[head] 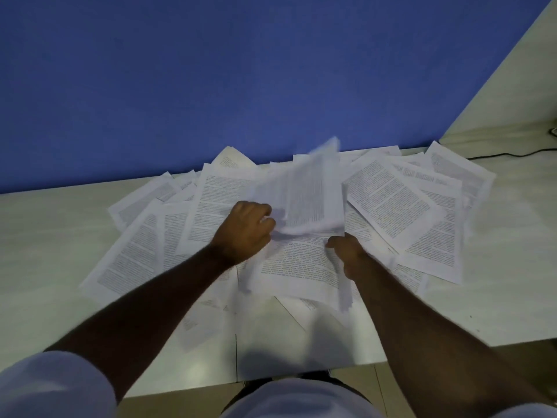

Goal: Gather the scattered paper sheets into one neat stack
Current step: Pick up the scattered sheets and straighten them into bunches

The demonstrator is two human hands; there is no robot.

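Several printed paper sheets (401, 206) lie scattered and overlapping across a pale table (45, 236). My left hand (245, 229) grips the lower left corner of a raised, motion-blurred sheet (307, 200) that tilts up toward the wall. My right hand (346, 251) pinches the right edge of a small bundle of sheets (295, 267) lifted slightly off the pile in the middle. More sheets spread to the left (135, 251) and under my arms near the table's front.
A blue wall panel (211, 86) stands directly behind the papers. A pale side panel (512, 86) rises at the right, with a black cable (512, 153) running along the table beneath it. The table's front edge (301, 375) is close to my body.
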